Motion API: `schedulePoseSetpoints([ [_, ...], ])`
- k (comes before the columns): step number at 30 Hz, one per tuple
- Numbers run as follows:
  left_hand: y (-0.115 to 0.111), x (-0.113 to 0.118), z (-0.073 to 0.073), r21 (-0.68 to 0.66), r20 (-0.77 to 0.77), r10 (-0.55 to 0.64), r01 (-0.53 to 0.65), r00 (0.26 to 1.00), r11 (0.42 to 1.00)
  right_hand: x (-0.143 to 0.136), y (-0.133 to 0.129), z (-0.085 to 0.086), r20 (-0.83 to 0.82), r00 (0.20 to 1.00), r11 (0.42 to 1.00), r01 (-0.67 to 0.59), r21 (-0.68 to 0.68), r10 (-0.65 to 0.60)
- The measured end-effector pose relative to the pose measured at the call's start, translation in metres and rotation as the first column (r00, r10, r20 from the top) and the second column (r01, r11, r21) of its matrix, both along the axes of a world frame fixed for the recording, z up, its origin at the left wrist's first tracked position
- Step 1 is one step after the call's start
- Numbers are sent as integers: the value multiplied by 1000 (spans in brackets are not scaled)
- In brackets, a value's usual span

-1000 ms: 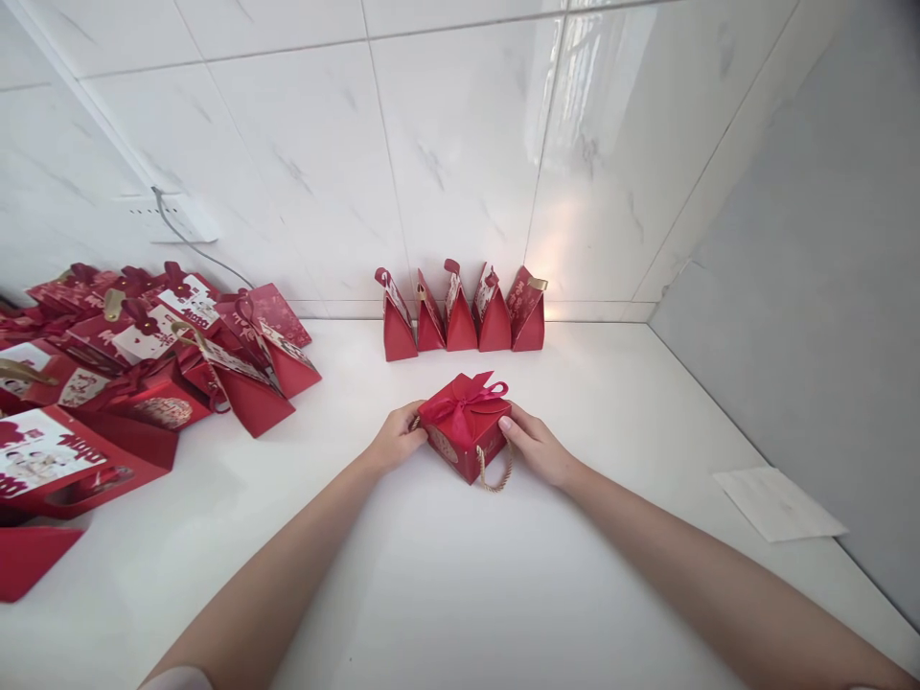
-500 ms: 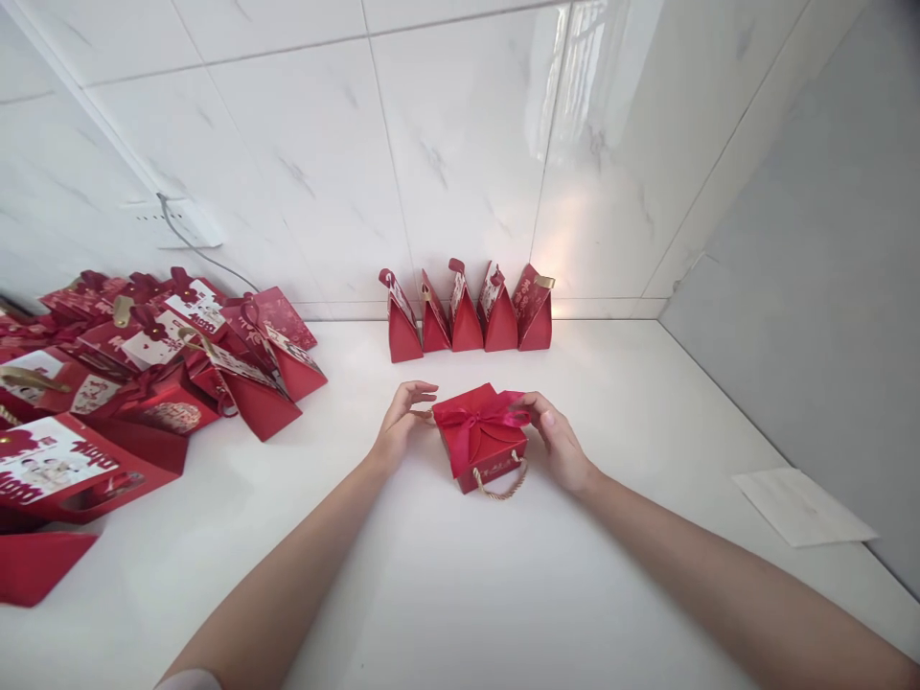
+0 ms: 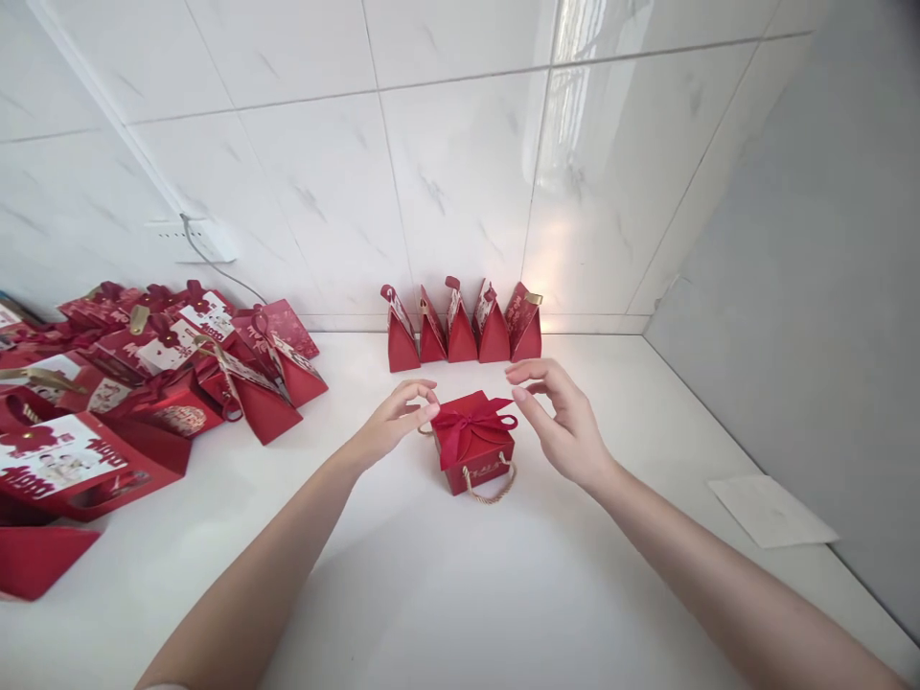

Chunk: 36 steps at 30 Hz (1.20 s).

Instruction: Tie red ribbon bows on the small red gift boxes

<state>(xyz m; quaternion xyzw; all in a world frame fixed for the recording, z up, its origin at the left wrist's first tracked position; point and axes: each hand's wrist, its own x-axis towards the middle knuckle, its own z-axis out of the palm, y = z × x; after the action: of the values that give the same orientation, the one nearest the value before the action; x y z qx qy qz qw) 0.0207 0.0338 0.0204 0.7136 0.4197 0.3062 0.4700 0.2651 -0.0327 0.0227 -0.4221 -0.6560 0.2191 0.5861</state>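
Note:
A small red gift box (image 3: 480, 470) stands on the white table (image 3: 431, 594), with a red ribbon bow (image 3: 471, 425) across its top and a twisted gold cord handle hanging at its front. My left hand (image 3: 401, 414) is at the box's left upper corner, fingers apart, its thumb close to the ribbon; whether it touches cannot be made out. On the other side, my right hand (image 3: 557, 412) is raised beside the right ribbon end, fingers curved and apart, holding nothing.
Several red triangular boxes (image 3: 462, 335) stand in a row by the tiled wall. Many red gift boxes (image 3: 172, 402) are heaped at the left, below a wall socket (image 3: 191, 240) with a cable. A white paper (image 3: 772, 511) lies at the right.
My right hand has lifted off the box's right side and risen. The right end of the ribbon now points outward more freely. The view has tilted slightly upward.

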Motion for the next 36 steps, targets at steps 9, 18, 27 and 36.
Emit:
schedulePoseSetpoints([
  [9, -10, 6, -2, -247, 193, -226, 270, 955, 931, -21, -44, 24, 384, 824, 864, -227, -449, 416],
  [18, -7, -3, 4, -264, 204, -209, 259, 956, 929, -12, -39, -3, 518, 745, 907, -357, -224, 421],
  [27, -20, 2, 24, -269, 17, -259, 254, 966, 929, -19, -44, -9, 799, 595, 905, -384, 184, 90],
  [36, -22, -3, 36, -225, -289, -225, 163, 931, 961, -16, -39, -10, 776, 618, 949, -305, 84, 130],
])
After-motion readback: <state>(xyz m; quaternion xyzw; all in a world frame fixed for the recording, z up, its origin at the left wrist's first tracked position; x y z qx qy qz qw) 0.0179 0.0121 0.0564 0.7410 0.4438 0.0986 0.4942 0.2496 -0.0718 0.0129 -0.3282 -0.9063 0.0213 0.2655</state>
